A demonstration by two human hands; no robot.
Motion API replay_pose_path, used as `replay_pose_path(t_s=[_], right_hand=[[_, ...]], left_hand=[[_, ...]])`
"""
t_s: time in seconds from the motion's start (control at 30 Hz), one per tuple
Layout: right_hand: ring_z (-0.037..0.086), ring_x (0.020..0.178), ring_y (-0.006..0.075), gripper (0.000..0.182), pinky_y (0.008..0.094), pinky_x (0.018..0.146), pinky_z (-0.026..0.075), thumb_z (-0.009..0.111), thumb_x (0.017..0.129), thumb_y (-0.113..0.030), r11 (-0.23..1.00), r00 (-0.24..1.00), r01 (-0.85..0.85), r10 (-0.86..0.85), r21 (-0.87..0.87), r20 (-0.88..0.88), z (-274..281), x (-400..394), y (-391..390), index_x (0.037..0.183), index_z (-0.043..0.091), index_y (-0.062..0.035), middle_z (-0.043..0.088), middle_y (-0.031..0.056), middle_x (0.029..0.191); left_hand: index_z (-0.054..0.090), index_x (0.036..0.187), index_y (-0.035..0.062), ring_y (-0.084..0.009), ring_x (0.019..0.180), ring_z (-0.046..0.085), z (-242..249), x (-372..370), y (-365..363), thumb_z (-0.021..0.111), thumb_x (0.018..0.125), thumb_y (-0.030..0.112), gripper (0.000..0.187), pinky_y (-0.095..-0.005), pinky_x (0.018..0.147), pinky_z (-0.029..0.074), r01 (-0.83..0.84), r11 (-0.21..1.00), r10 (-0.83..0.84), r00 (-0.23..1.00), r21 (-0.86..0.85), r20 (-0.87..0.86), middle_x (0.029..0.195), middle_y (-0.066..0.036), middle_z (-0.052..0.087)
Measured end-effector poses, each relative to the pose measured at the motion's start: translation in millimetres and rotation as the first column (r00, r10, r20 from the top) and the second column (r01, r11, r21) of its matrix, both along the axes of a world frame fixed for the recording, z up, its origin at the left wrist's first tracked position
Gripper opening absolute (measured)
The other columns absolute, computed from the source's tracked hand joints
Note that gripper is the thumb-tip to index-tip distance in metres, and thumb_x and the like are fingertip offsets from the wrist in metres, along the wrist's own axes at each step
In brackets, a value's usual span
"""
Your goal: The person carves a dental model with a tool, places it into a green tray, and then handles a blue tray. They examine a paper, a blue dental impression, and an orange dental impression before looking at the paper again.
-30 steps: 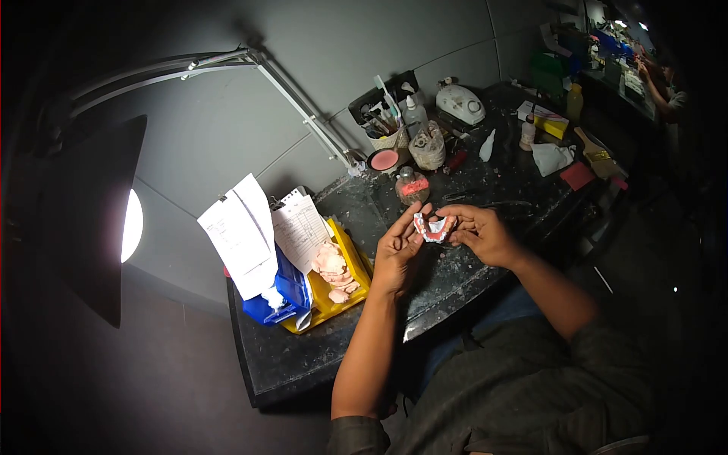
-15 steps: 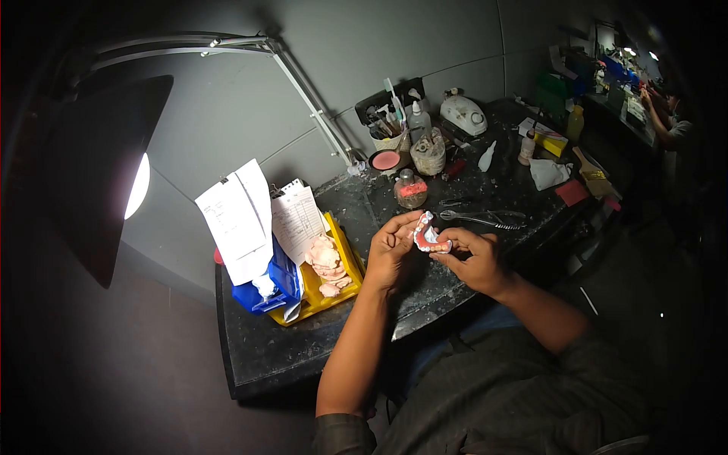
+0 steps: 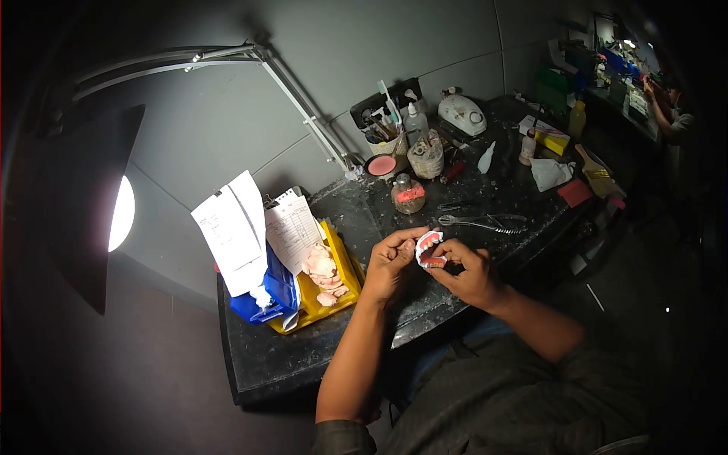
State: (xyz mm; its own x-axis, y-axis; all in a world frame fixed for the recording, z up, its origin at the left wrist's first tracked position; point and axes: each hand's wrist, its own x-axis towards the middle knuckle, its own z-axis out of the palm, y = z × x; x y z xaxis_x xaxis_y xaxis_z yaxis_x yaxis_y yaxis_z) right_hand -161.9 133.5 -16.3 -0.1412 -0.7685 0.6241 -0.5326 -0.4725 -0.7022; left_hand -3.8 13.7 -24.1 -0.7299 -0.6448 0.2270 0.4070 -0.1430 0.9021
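Note:
Between my two hands is a dental model (image 3: pixel 429 243), white at its edges with red-pink wax and a row of teeth along its arch. My left hand (image 3: pixel 388 265) pinches its left side with thumb and index finger. My right hand (image 3: pixel 474 274) is closed on its right side, thumb below and fingers curled over. Just beyond the hands on the black bench lie metal pliers (image 3: pixel 478 221). Behind them stands a glass jar (image 3: pixel 409 194) with a red label.
On the left are a yellow tray (image 3: pixel 350 284) with pinkish plaster pieces (image 3: pixel 322 271), a blue bin (image 3: pixel 282 292) and clipped papers (image 3: pixel 231 231). A lamp (image 3: pixel 121 216) hangs at left. Bottles, a brush (image 3: pixel 594 171) and a white machine (image 3: pixel 462 114) stand behind. Another person (image 3: pixel 671 114) works far right.
The dental model has been turned between my fingers and now shows its wax side more upright. My hands have moved slightly down in view; the camera view has shifted a little.

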Motion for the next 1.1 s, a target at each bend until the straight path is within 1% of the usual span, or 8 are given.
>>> replay_pose_path(t_s=[0.17,0.5,0.57,0.6,0.67,0.9,1.03,1.1], right_hand=[[0.076,0.079,0.0203,0.030,0.0303,0.067,0.057,0.081,0.081,-0.007,1.000,1.000,0.008,-0.007,-0.020,0.030,-7.0,-3.4,-4.5,0.100,0.059,-0.0005,0.073,0.0121,0.082],[0.076,0.079,0.0231,0.034,0.0317,0.068,0.057,0.080,0.081,-0.005,0.998,0.995,0.020,-0.025,0.052,0.092,-22.4,-4.1,-4.8,0.105,0.057,0.0005,0.074,0.0139,0.084],[0.075,0.085,0.0289,0.042,0.0365,0.072,0.059,0.077,0.084,-0.011,0.997,0.997,-0.014,0.007,0.081,0.083,-24.4,-5.6,-3.9,0.118,0.056,0.0013,0.074,0.0159,0.091],[0.075,0.085,0.0289,0.042,0.0365,0.072,0.059,0.077,0.084,-0.011,0.997,0.996,-0.013,0.006,0.082,0.085,-24.1,-4.7,-4.4,0.118,0.056,0.0013,0.074,0.0159,0.091],[0.076,0.078,0.0236,0.035,0.0326,0.068,0.057,0.080,0.080,-0.004,0.999,0.993,0.016,-0.022,0.050,0.120,-22.8,-1.7,-5.3,0.105,0.056,0.0010,0.074,0.0143,0.083],[0.075,0.077,0.0249,0.034,0.0331,0.066,0.056,0.080,0.080,-0.006,0.999,0.990,0.011,-0.016,0.036,0.140,-23.8,-1.0,-5.4,0.104,0.056,0.0004,0.073,0.0143,0.081],[0.075,0.077,0.0192,0.032,0.0309,0.067,0.056,0.080,0.082,-0.006,0.998,0.988,-0.035,0.026,0.059,0.149,-20.2,-3.4,-3.2,0.103,0.057,0.0002,0.073,0.0131,0.081],[0.074,0.077,0.0158,0.030,0.0292,0.067,0.055,0.079,0.083,-0.005,0.994,0.984,-0.080,0.067,0.072,0.167,-19.4,-3.7,-2.0,0.103,0.057,0.0004,0.074,0.0121,0.082]], left_hand=[[0.063,0.127,-0.0040,-0.0151,0.109,0.064,-0.9,-2.1,0.4,0.060,0.101,0.018,0.034,-0.0294,0.098,0.048,0.032,0.999,-0.032,0.999,-0.042,0.014,0.124,-0.013,0.068],[0.067,0.123,-0.0024,-0.0176,0.111,0.064,-2.9,-0.2,0.8,0.063,0.100,0.022,0.034,-0.0318,0.100,0.046,0.040,0.992,-0.027,0.994,-0.119,0.107,0.122,-0.013,0.070],[0.066,0.123,-0.0035,-0.0190,0.109,0.064,-5.2,0.0,0.2,0.064,0.099,0.021,0.034,-0.0332,0.099,0.047,0.030,0.991,-0.014,0.993,-0.130,0.119,0.121,-0.014,0.069],[0.065,0.123,-0.0045,-0.0204,0.108,0.065,-6.0,0.3,-0.1,0.064,0.099,0.019,0.034,-0.0346,0.098,0.048,0.016,0.990,0.002,0.991,-0.141,0.130,0.120,-0.015,0.069],[0.065,0.123,-0.0043,-0.0202,0.108,0.065,-5.1,1.0,-0.3,0.065,0.099,0.020,0.034,-0.0343,0.098,0.049,0.016,0.987,0.007,0.989,-0.157,0.149,0.120,-0.014,0.069],[0.068,0.123,-0.0015,-0.0168,0.111,0.063,-2.4,1.3,0.4,0.064,0.099,0.021,0.033,-0.0310,0.100,0.045,0.028,0.987,0.001,0.984,-0.160,0.181,0.121,-0.011,0.070],[0.064,0.128,-0.0020,-0.0166,0.111,0.062,0.8,-0.1,1.4,0.064,0.099,0.021,0.036,-0.0310,0.100,0.045,0.040,0.986,-0.010,0.984,-0.163,0.179,0.123,-0.012,0.069],[0.058,0.135,-0.0026,-0.0162,0.110,0.063,4.7,-3.8,4.6,0.063,0.099,0.015,0.040,-0.0305,0.099,0.045,0.018,0.998,-0.011,0.994,-0.057,0.107,0.122,-0.012,0.068]])
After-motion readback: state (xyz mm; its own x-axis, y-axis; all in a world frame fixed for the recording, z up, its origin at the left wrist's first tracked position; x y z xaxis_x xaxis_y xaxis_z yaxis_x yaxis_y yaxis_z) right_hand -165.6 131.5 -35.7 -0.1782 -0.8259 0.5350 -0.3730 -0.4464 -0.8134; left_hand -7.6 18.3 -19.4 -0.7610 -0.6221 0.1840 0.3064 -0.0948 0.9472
